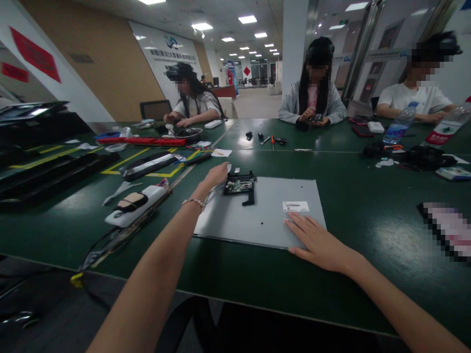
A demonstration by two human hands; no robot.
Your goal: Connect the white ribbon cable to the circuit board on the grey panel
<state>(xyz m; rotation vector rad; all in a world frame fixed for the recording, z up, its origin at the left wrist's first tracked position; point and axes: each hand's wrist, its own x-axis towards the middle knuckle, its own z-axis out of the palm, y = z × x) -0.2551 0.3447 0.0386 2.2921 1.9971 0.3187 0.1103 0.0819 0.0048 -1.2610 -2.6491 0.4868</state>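
Note:
A flat grey metal panel (272, 225) lies on the green table, with a white printed label (295, 206) near its right side. At the panel's far left part sits a black frame holding a green circuit board (239, 185). My left hand (218, 175) reaches to the upper left corner of that frame, its fingers drawn together near a small white piece (229, 168); what they hold is too small to tell. Thin cables run beneath my left wrist. My right hand (316, 241) rests with fingers spread on the panel's right part, just below the label, holding nothing.
Left of the panel lie a white device (138, 206) with cables and long black trays (59, 174). Small tools, including an orange screwdriver (273, 142), lie beyond it. Several people sit across the table (368, 206); bottles (401, 122) and a pixelated object are at right.

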